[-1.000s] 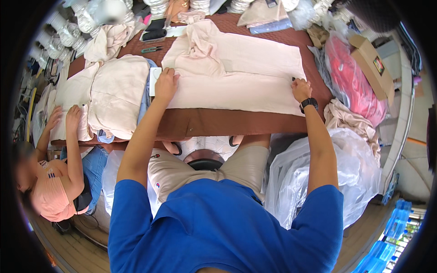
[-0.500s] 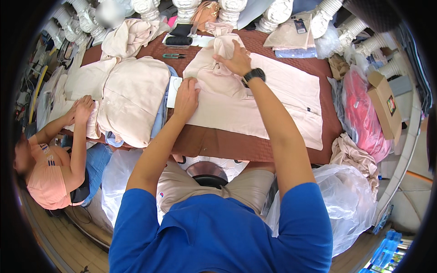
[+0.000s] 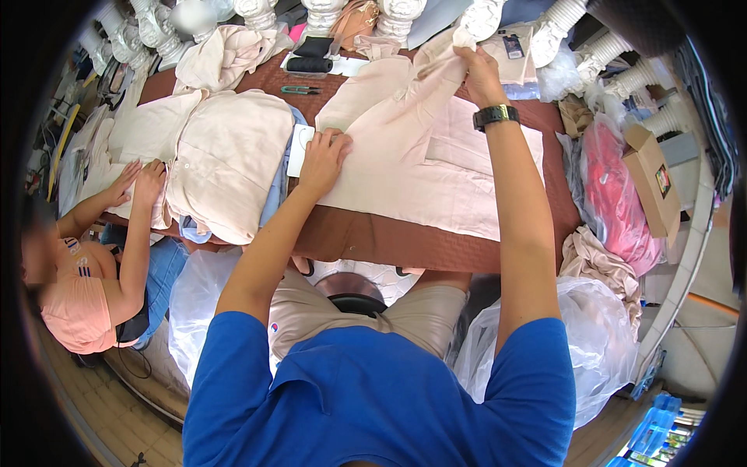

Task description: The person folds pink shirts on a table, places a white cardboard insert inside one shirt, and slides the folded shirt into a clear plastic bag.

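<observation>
A pale beige shirt [image 3: 389, 173] lies spread on the brown quilted cloth before me. Its sleeve [image 3: 436, 71] is drawn up and to the right, off the table. My right hand [image 3: 482, 75], with a dark watch at the wrist, is closed around the sleeve's end. At the shirt's left edge, my left hand [image 3: 325, 158] presses down with bent fingers on the fabric; its thumb is mostly hidden. A white card-like piece [image 3: 299, 152] sits just left of that hand, beside a pile of folded beige shirts [image 3: 229, 159].
Thread snips [image 3: 300, 90] and black rolls [image 3: 308, 64] lie at the back. A co-worker's hands [image 3: 140, 180] rest on beige cloth at the left. White balusters [image 3: 321, 15] line the far edge. A cardboard box [image 3: 652, 183] and pink bagged goods [image 3: 611, 187] stand at right.
My right hand has moved right and away from me, lifting the sleeve and stretching it out from its bunched heap. My left hand has shifted slightly right. The co-worker's hands have moved a little.
</observation>
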Action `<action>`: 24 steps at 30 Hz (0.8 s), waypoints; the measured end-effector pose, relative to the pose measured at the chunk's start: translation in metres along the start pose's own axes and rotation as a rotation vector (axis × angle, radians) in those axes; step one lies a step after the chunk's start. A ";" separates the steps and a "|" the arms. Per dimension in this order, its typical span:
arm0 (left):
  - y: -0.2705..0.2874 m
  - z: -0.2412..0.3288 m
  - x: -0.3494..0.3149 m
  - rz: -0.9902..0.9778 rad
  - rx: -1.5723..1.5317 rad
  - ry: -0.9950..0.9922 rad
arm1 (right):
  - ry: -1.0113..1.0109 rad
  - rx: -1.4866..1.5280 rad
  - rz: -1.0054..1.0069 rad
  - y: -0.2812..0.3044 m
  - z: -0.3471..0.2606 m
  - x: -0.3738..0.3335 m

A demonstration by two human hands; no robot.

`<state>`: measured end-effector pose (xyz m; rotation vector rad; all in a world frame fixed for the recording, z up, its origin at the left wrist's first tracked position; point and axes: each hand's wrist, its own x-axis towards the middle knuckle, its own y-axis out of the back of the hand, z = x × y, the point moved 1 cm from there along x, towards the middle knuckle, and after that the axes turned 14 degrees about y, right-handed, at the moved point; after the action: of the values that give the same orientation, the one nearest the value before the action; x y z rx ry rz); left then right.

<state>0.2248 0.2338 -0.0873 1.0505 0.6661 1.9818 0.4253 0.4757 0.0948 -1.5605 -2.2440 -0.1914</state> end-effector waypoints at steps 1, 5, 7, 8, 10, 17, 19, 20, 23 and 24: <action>0.001 0.002 0.000 0.005 -0.015 0.002 | -0.011 0.030 -0.002 0.005 -0.011 -0.006; -0.001 0.001 0.003 -0.025 0.007 0.005 | 0.027 -0.144 -0.107 0.026 -0.040 -0.029; 0.000 -0.001 0.004 -0.061 0.023 0.069 | 0.173 -0.212 -0.154 0.042 -0.054 -0.042; 0.002 0.000 0.003 -0.048 -0.006 0.077 | 0.202 -0.180 -0.133 0.050 -0.061 -0.054; 0.001 -0.002 0.003 -0.009 -0.089 0.100 | 0.222 -0.182 -0.119 0.071 -0.076 -0.079; 0.002 0.001 0.010 -0.109 -0.150 0.094 | -0.223 -0.485 -0.220 0.158 -0.045 -0.214; 0.006 -0.007 0.014 -0.156 -0.194 0.108 | -0.234 -0.553 -0.218 0.154 -0.044 -0.229; 0.007 -0.007 0.017 -0.185 -0.195 0.138 | -0.180 -0.503 -0.204 0.157 -0.045 -0.231; 0.009 -0.007 0.022 -0.261 -0.189 0.190 | -0.193 -0.464 -0.233 0.183 -0.039 -0.236; 0.007 -0.007 0.025 -0.276 -0.186 0.177 | -0.311 -0.527 -0.285 0.204 -0.021 -0.242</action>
<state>0.2074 0.2494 -0.0749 0.6408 0.6663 1.8652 0.6911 0.3334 -0.0053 -1.5861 -2.8249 -0.7153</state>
